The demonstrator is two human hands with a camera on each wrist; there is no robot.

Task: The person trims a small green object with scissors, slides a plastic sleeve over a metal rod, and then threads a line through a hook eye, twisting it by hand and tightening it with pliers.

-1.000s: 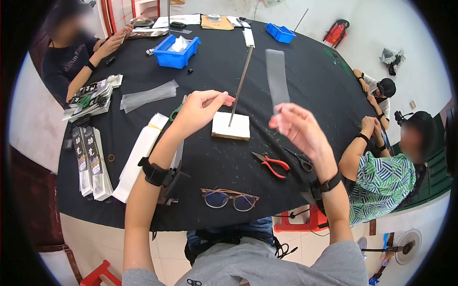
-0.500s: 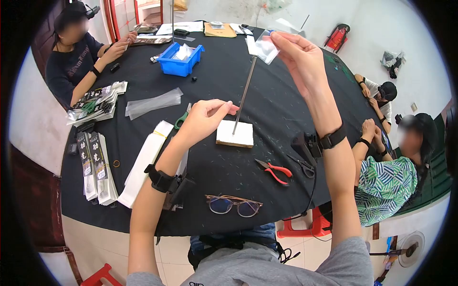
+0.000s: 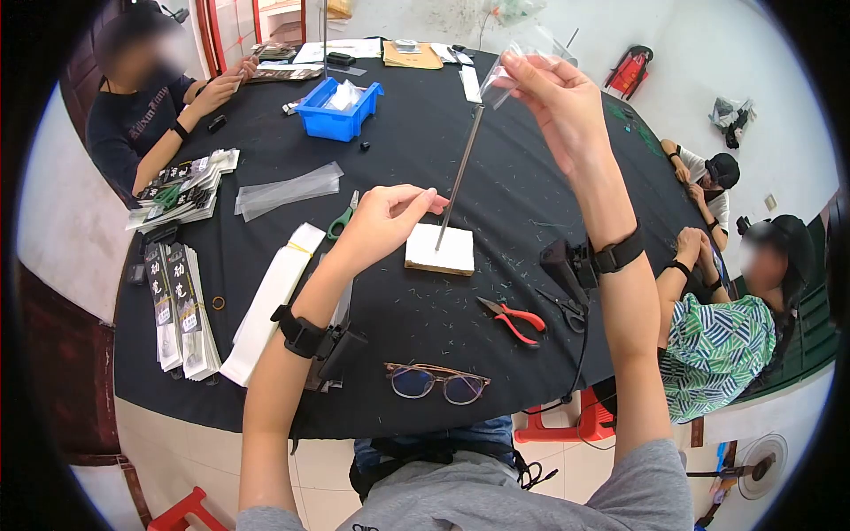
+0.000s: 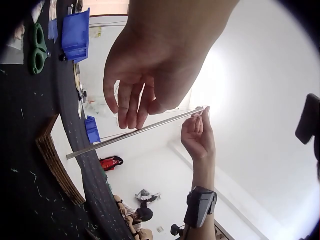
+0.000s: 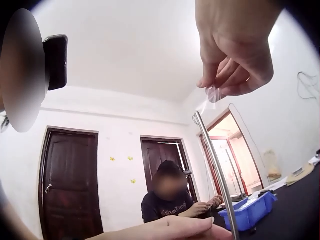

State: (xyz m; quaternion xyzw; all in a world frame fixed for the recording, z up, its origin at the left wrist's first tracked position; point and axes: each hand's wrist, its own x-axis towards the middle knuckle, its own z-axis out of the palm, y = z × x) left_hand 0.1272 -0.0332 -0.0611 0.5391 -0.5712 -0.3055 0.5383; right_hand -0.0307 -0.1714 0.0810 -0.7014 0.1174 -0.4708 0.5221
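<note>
A thin metal rod (image 3: pixel 461 168) stands up from a white block (image 3: pixel 440 249) on the black cloth. Beside the rod's lower half is the left hand (image 3: pixel 382 223), its fingers loosely bent and its fingertips at or very near the metal; the left wrist view shows nothing gripped in that hand (image 4: pixel 150 70). Up at the rod's top, the right hand (image 3: pixel 563 108) pinches a clear plastic piece (image 3: pixel 498 87) between thumb and fingers. In the right wrist view the crumpled plastic (image 5: pixel 212 95) hangs from the fingertips of that hand (image 5: pixel 237 55), just above the rod's tip (image 5: pixel 197 116).
Red-handled pliers (image 3: pixel 512 320), black scissors (image 3: pixel 571 311) and glasses (image 3: pixel 437 383) lie near the front edge. Left are white strips (image 3: pixel 273 305), green scissors (image 3: pixel 341 221), clear strips (image 3: pixel 289 192) and packets (image 3: pixel 184 305). A blue bin (image 3: pixel 339 111) stands behind. Other people sit around the table.
The right hand has risen from beside the block to the rod's top, carrying clear plastic, which earlier hung as a long strip beyond that hand. The left hand stays by the rod.
</note>
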